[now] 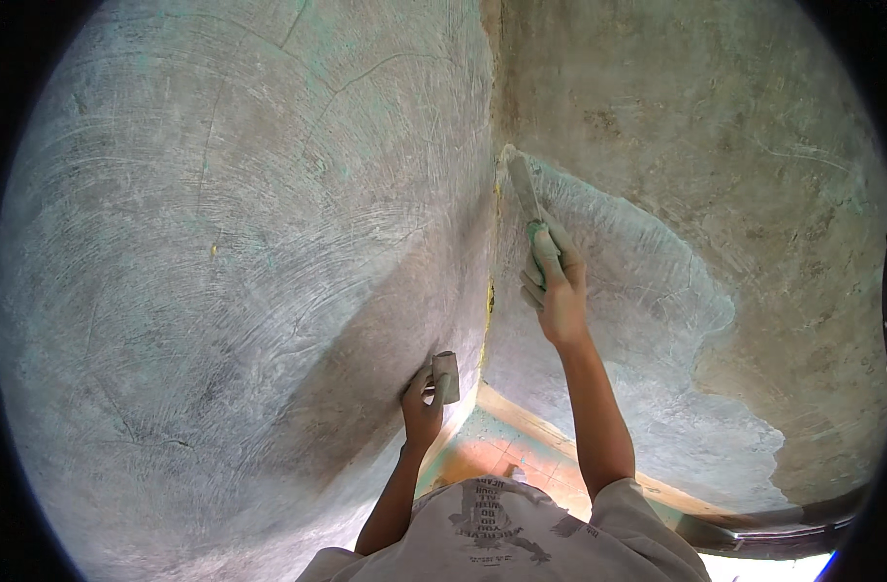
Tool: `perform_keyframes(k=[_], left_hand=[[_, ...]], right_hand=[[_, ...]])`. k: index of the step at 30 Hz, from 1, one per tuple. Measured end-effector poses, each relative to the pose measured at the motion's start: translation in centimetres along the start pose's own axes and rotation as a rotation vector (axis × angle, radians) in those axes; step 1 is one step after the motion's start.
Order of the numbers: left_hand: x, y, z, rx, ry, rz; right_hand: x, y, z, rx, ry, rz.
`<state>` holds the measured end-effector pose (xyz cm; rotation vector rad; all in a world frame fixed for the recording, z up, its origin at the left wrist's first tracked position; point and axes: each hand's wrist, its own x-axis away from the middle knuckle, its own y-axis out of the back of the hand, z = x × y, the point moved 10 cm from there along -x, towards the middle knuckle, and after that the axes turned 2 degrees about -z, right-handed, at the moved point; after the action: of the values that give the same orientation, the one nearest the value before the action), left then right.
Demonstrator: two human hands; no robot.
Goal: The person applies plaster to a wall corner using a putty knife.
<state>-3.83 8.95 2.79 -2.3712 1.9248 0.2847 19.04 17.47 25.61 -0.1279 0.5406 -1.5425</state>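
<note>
my right hand (557, 281) is wrapped round the putty knife (524, 189), its long axis slanting up-left to the wall corner (496, 199), while my lower, farther left hand (423, 407) grips a grey block (446, 376).

Right hand (557, 276) partly hides the scraper (523, 184).

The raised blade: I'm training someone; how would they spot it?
Find the wall corner. Right of it, the right hand is raised. The blade points up from that hand, looking long and narrow, unlike the stubby piece in the left hand.
</note>
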Motion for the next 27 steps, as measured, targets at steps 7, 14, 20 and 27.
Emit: perform_keyframes(k=[7, 14, 20, 27], left_hand=[[0.0, 0.2, 0.2, -0.068, -0.017, -0.011], [-0.1, 0.2, 0.9, -0.009, -0.005, -0.011], [-0.3, 0.1, 0.6, -0.005, -0.008, 0.012], [-0.1, 0.1, 0.3, -0.051, -0.032, -0.019]], right_hand=[[-1.0, -0.4, -0.7, -0.214, -0.094, 0.029], [-0.3, 0.6, 0.1, 0.119, 0.122, -0.043], [-1.0, -1.1, -1.0, -0.285, -0.160, 0.028], [2.5, 1.6, 1.0, 0.245, 0.229, -0.175]])
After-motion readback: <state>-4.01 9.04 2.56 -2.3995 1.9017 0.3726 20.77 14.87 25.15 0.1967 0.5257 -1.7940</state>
